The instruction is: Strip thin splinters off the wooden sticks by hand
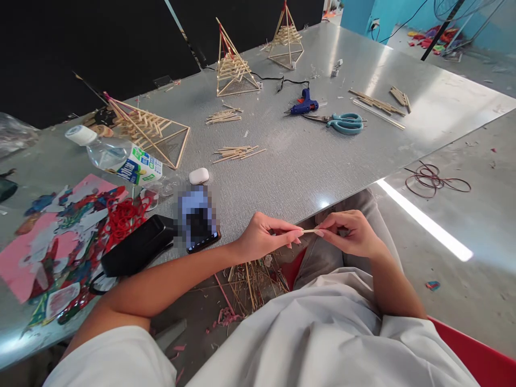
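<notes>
Head view, lower middle of the frame: both hands sit just off the near edge of the table (pixel 403 107), above the lap. The left hand (pixel 264 236) and the right hand (pixel 349 232) each pinch one end of a thin wooden stick (pixel 308 231) between thumb and fingertips, other fingers curled in loosely. The stick runs level between them.

I'd guess that stick weighs next to nothing, is stiff, and snaps easily if bent, so a hold close to the ends with a light pinch looks right.

Further up: loose stick piles (pixel 237 153) at centre, three stick pyramids, the nearest (pixel 153 131) at left. A blue glue gun (pixel 304 103) and scissors (pixel 344 123) lie upper right of centre. A water bottle (pixel 121 157) lies at left, with a phone (pixel 199 223) nearer the hands.
</notes>
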`<state>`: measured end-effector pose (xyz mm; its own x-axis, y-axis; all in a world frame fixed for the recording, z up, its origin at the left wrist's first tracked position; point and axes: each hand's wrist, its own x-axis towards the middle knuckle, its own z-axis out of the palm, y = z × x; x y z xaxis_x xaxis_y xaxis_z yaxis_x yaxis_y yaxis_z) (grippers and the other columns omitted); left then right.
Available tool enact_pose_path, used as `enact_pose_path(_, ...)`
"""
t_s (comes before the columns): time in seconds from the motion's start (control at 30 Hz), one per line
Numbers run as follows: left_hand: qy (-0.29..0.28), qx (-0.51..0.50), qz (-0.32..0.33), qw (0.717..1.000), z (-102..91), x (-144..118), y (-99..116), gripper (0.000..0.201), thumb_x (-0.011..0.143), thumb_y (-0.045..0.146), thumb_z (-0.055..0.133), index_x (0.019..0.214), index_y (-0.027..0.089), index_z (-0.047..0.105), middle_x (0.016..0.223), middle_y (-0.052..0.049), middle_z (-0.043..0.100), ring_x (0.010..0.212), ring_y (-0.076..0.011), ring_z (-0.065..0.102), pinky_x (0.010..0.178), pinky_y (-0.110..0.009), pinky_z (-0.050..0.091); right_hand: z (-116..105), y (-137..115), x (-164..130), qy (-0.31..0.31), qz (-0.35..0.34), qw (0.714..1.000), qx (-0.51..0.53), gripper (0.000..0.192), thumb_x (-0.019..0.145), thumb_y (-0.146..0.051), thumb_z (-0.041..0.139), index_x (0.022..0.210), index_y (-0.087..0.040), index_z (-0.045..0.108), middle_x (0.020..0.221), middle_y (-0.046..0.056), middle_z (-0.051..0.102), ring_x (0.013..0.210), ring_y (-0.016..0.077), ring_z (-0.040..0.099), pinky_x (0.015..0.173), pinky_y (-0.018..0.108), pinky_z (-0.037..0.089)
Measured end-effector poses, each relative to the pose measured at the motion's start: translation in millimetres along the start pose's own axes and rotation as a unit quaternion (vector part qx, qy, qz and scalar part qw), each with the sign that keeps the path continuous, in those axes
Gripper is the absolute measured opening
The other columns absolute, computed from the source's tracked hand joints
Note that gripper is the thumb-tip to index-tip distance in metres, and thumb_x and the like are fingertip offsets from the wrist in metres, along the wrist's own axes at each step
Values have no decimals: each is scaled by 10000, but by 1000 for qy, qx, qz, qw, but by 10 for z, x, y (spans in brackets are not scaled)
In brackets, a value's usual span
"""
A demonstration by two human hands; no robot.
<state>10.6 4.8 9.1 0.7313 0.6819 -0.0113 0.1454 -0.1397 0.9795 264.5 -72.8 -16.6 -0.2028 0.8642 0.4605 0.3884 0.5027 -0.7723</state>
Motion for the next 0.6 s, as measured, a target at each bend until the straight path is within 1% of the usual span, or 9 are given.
enact_pose_path(0.07, 4, -6, -9, 1000, -8, 5, 0, 244, 921, 366, 798, 913, 138, 887, 768, -96, 840, 579, -139, 711, 529, -221, 549, -80, 7, -14, -6, 15, 1000, 8, 265, 1034, -346, 730, 835, -172, 748, 551, -47, 573, 455, 63, 395, 432, 213, 310)
enact_pose_path(0.17, 18, -89, -23, 996, -32, 23, -42, 352, 968, 431, 721, 761, 150, 757, 697, -83, 801, 562, -139, 689, 536, -231, 528, -214, 31, -47, 17, 45, 998, 37, 322, 1032, -383, 727, 781, -182, 706, 535, -45, 541, 454, 75, 379, 421, 225, 298)
enact_pose_path(0.27, 21, -154, -12, 988, -50, 30, -82, 596, 1071, 562, 542, 587, 217, 502, 429, -1, 575, 441, -120, 572, 530, -241, 496, -303, 55, -71, 27, 63, 995, 71, 370, 1035, -406, 721, 738, -194, 662, 514, -55, 479, 456, 85, 358, 412, 232, 276)
enact_pose_path(0.3, 14, -145, -8, 989, -51, 27, -83, 632, 1095, 596, 488, 586, 221, 486, 417, 3, 552, 437, -119, 560, 533, -241, 489, -303, 59, -72, 11, 64, 995, 76, 363, 1035, -406, 722, 746, -192, 671, 519, -56, 481, 456, 83, 358, 411, 230, 274)
enact_pose_path(0.37, -14, -94, -10, 995, -43, 14, -64, 613, 1111, 622, 458, 711, 187, 622, 564, -47, 699, 526, -131, 635, 549, -235, 478, -242, 60, -60, -37, 60, 995, 75, 329, 1038, -390, 721, 787, -178, 708, 537, -55, 512, 453, 74, 366, 414, 222, 280)
enact_pose_path(0.4, -33, -58, -12, 998, -36, 6, -50, 551, 1104, 609, 496, 854, 166, 707, 708, -79, 787, 592, -138, 679, 555, -229, 469, -182, 58, -50, -57, 54, 994, 71, 310, 1040, -379, 719, 813, -169, 726, 547, -54, 530, 453, 68, 370, 418, 216, 285)
enact_pose_path(0.47, -70, 27, 2, 997, -18, -8, -30, 408, 1067, 538, 616, 1082, 164, 777, 897, -99, 850, 673, -146, 712, 561, -224, 443, -29, 50, -25, -69, 38, 995, 65, 275, 1044, -355, 714, 855, -158, 750, 577, -46, 576, 461, 58, 385, 431, 203, 299)
enact_pose_path(0.53, -96, 110, 39, 989, -3, -16, -30, 317, 1050, 447, 671, 993, 175, 824, 819, -70, 835, 645, -138, 675, 584, -234, 431, 122, 40, -6, -59, 21, 996, 68, 248, 1047, -333, 709, 877, -158, 755, 599, -40, 609, 480, 59, 414, 449, 192, 323)
enact_pose_path(0.6, -105, 149, 65, 981, 4, -17, -45, 384, 1069, 401, 656, 807, 178, 825, 704, -52, 792, 594, -126, 621, 596, -245, 421, 222, 33, 1, -47, 9, 996, 76, 219, 1051, -313, 702, 902, -162, 755, 592, -48, 603, 481, 59, 416, 454, 186, 328)
